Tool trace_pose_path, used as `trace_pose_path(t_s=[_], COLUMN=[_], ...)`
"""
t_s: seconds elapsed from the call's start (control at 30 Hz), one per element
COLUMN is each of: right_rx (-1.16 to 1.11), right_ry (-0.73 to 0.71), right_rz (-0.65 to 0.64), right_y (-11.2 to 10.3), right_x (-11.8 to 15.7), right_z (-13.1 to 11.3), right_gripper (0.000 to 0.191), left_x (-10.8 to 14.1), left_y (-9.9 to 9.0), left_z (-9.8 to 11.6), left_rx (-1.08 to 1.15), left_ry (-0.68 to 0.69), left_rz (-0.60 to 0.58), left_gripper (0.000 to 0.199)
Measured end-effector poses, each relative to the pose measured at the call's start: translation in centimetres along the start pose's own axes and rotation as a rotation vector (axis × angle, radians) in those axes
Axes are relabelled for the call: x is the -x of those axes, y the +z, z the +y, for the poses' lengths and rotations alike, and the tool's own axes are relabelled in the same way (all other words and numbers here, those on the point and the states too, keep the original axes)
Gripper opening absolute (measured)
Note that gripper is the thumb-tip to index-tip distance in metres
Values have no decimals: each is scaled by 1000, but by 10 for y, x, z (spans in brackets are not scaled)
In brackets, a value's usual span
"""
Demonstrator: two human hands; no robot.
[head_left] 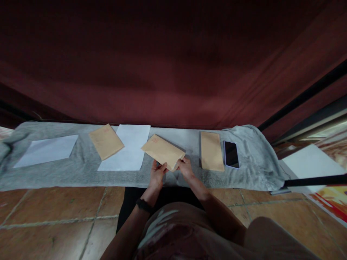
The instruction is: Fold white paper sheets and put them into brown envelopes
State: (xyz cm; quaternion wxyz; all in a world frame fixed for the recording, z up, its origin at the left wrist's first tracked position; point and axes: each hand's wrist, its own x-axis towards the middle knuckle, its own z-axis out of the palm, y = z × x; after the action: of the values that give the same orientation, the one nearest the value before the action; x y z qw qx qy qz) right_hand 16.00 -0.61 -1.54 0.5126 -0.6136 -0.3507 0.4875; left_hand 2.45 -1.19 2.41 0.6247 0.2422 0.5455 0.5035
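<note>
Between my two hands a tan paper envelope (163, 150) is held at a slant above the grey cloth. My left hand (158, 173) grips its lower edge, thumb on top. At the right end of the envelope, my right hand (185, 167) pinches the corner near the flap. Another tan envelope (106, 141) lies to the left, partly over a white sheet of paper (132, 146). To the right rests a flat stack of tan envelopes or a single one (212, 151); which of these I cannot tell.
The grey cloth (81, 175) covers a long narrow surface. A second white sheet (47, 151) lies at the far left. Right of the envelopes is a dark-screened phone (231, 154). A dark red curtain (173, 72) hangs behind. White board-like items (311, 162) stand at the right.
</note>
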Motion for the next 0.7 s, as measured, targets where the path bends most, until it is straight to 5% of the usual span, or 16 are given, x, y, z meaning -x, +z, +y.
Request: trace_pose_path(t_s=[0.33,0.7], right_rx=[-48,-1], right_ry=[165,89], right_rz=[10,57], right_y=[0,-20], right_x=[0,9], right_z=[-6,-13], right_gripper=[17,18], left_x=[0,-18], left_y=[1,1], left_z=[0,22], left_rx=[43,-165], left_ry=[-15,91], left_rz=[-5,-54], left_gripper=[60,67])
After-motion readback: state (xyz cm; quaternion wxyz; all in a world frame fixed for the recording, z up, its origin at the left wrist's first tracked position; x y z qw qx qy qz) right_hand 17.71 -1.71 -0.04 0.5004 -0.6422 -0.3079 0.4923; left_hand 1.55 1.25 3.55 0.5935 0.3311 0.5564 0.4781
